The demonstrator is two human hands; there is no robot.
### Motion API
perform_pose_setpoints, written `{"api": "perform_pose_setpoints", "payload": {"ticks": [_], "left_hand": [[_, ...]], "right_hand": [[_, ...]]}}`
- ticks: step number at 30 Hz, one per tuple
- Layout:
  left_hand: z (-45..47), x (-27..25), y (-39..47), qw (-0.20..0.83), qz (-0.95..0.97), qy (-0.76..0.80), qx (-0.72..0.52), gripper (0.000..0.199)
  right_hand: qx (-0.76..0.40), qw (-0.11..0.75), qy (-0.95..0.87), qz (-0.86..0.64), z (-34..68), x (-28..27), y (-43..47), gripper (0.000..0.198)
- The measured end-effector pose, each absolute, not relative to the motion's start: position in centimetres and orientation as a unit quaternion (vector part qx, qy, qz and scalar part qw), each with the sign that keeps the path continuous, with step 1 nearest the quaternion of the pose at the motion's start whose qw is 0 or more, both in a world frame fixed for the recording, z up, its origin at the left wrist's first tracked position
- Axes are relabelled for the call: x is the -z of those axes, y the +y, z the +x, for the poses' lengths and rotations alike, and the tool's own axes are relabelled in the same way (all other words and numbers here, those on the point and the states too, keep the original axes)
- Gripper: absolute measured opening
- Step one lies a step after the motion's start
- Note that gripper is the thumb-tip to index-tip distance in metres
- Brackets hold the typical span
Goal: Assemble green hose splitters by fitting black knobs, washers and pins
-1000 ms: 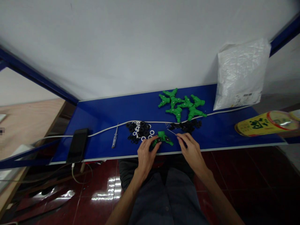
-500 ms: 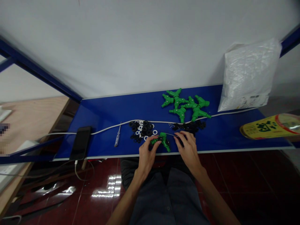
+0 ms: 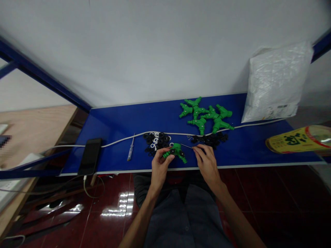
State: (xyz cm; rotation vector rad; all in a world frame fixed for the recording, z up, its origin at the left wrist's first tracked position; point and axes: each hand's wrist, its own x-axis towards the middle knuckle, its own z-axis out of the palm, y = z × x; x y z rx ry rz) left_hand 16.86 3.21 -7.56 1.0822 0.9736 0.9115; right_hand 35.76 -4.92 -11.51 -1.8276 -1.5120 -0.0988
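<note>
My left hand (image 3: 160, 161) is closed on one arm of a green Y-shaped hose connector (image 3: 177, 148), which has round black pieces on its face. The fingers of my right hand (image 3: 206, 156) pinch a thin metal rod (image 3: 186, 146); its tip points left toward the connector's top. Whether the tip touches the connector I cannot tell, and my palm hides any handle. Close behind my left hand lie black rubber rings (image 3: 160, 139) and white washers (image 3: 156, 139). Small black parts (image 3: 213, 139) are heaped just beyond my right fingers.
Several green connectors (image 3: 198, 124) lie near the wall. A white cable (image 3: 121, 139) crosses the blue shelf (image 3: 116, 120). At left are a phone (image 3: 89, 156) and a clear-handled screwdriver (image 3: 130, 150); at right, a white plastic package (image 3: 278, 82) and a yellow container (image 3: 292, 139).
The green connector has been raised and turned slightly in my left hand, so its black pieces show more. The rod's tip has shifted a little left and up with my right hand.
</note>
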Motion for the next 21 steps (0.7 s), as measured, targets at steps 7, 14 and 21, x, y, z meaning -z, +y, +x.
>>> {"api": "perform_pose_setpoints", "payload": {"ticks": [7,14,21], "left_hand": [[17.34,7.64,3.19,0.647,0.451,0.438,-0.432,0.024],[17.32,7.77,3.20,0.632,0.424,0.468,-0.450,0.027],[17.09,8.21,3.53,0.637,0.424,0.458,-0.452,0.027]], "right_hand": [[0.043,0.381,-0.581,-0.718,35.63,11.40,-4.84,0.024],[0.035,0.381,-0.575,-0.723,35.44,11.27,-4.73,0.024],[0.033,0.383,-0.570,-0.726,35.33,11.55,-4.67,0.023]]}}
